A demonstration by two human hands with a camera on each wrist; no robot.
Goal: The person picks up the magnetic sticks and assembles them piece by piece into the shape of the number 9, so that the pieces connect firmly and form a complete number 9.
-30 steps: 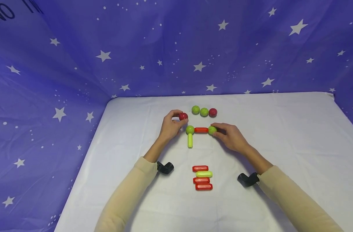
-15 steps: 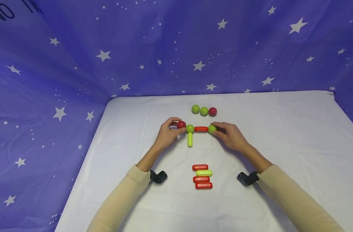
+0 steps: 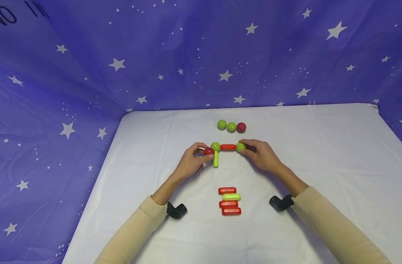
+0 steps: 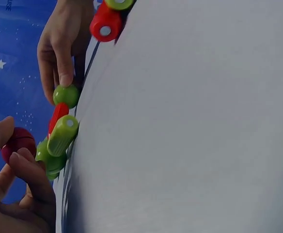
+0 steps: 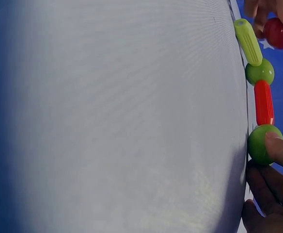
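My left hand (image 3: pixel 189 161) pinches a dark red ball (image 3: pixel 209 151) between thumb and fingers. In the left wrist view this ball (image 4: pixel 19 144) shows a seam and is lifted off the cloth. Beside it lies an L of joined pieces: a yellow-green rod (image 3: pixel 215 160), a green corner ball (image 3: pixel 215 146), a red rod (image 3: pixel 228 147) and a green end ball (image 3: pixel 240 147). A metal disc shows on the yellow-green rod's free end (image 4: pixel 70 123). My right hand (image 3: pixel 262 156) pinches the green end ball, its thumb (image 5: pixel 279 148) on top.
Farther back sit two green balls (image 3: pixel 222 124) and a red ball (image 3: pixel 241 127) in a row. Nearer me, three red rods (image 3: pixel 227 190) and a yellow-green rod (image 3: pixel 231 197) lie stacked side by side. A blue starred curtain (image 3: pixel 201 55) hangs behind the white-covered table (image 3: pixel 306 146).
My left hand has brought the red ball toward me, from behind the corner ball to beside the yellow-green rod. My right hand has stayed on the green end ball.
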